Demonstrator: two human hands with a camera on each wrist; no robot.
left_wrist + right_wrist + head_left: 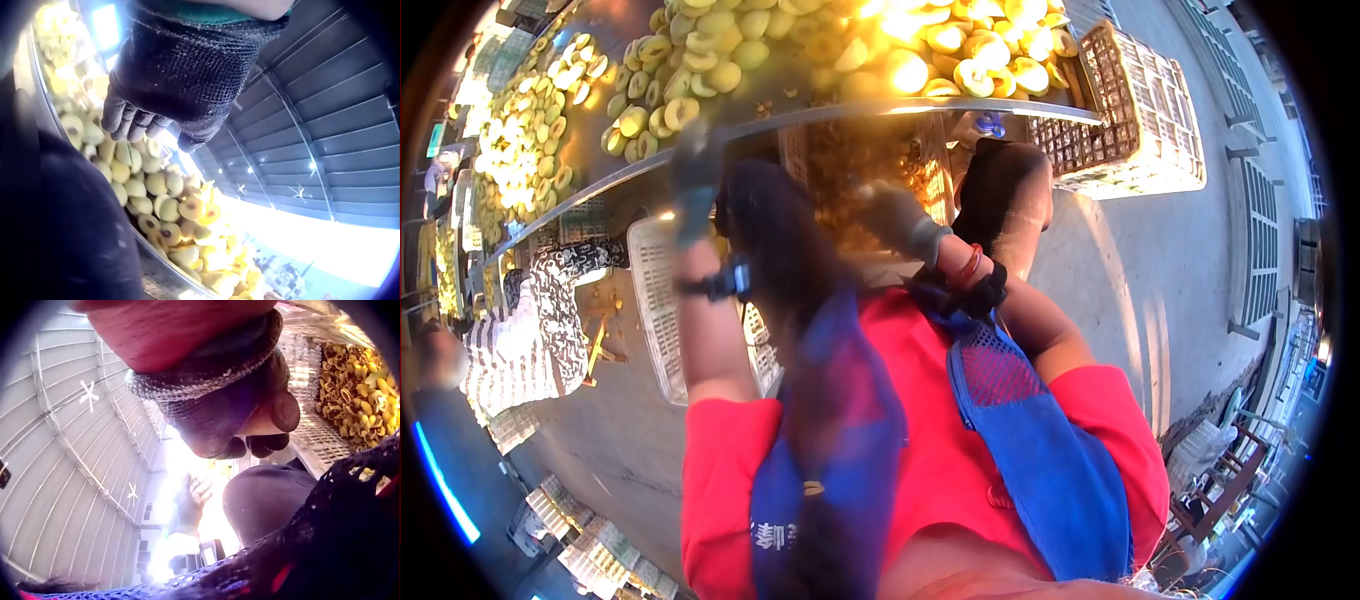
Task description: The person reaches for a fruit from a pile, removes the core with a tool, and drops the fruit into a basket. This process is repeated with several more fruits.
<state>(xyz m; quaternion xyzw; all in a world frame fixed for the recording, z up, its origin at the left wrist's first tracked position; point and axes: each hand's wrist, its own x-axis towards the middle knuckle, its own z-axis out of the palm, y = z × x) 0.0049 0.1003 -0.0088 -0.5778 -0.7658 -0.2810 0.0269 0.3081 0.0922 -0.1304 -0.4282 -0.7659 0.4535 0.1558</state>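
Observation:
My gloved left hand [178, 81] hangs over the edge of a table covered with yellow peach halves [134, 172]. Its fingers look loosely extended with nothing between them; in the head view this left hand [693, 175] is blurred at the table's metal rim [840, 112]. My gloved right hand [895, 218] is lower, above my lap and near a crate under the table. Seen from the right wrist, the fingers [234, 448] curl around a short tan thing [285, 412] with a round, darker end; its kind does not show.
The crate [306, 428] beside my knee [269, 497] holds yellow-brown fruit pieces. A white slatted crate [1155, 110] stands at the table's right end, another crate [655, 310] by my left arm. Another person in patterned clothes [560, 310] sits at the left.

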